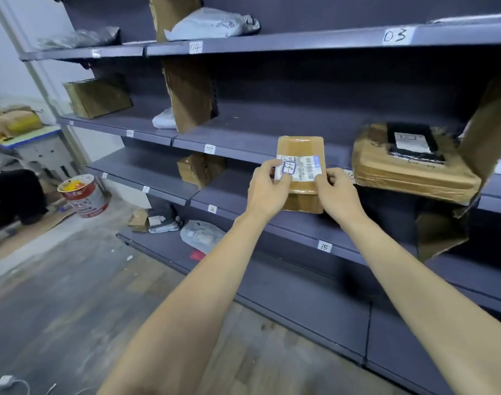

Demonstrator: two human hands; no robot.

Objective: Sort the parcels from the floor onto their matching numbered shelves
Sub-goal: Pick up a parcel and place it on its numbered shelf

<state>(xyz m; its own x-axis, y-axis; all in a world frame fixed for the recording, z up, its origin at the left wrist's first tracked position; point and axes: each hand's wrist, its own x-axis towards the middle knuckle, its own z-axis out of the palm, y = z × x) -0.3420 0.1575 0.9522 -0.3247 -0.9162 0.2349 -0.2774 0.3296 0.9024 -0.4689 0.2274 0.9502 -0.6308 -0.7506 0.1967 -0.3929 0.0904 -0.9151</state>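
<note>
Both hands hold a small flat brown cardboard parcel (300, 172) up before the dark grey metal shelving (272, 143): the left hand (268, 189) pinches its lower left edge, the right hand (339, 195) its lower right. Its white barcode label (297, 168) bears a blue-boxed handwritten number, seemingly "15". Shelf-edge tags read "04", "03", "09", "16" and, at 5 o'clock of the parcel, a white "15" tag (324, 246). At 3 o'clock lies a larger tan padded parcel (411, 163), its writing unreadable.
</note>
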